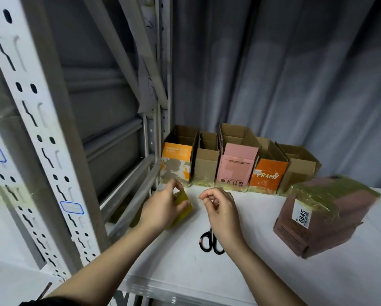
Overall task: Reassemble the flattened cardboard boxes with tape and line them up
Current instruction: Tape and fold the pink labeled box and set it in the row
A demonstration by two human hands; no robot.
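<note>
While left hand grips tape roll, right hand pinches nothing visible; boxes open-topped.

Dim, cool, even light, soft shadows, wide-angle bending at edges, slight blur throughout

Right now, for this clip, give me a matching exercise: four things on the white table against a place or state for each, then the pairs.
Things:
1. black-handled scissors
2. yellowish roll of tape
3. pink cardboard box
4. brown taped box with the 6845 label

Places or states:
A. standing in the back row, open-topped
B. gripped by the left hand
C. apart from the row, at the right
D. lying partly under the right hand

Pairs: 1-D, 2-B, 3-A, 4-C
</note>
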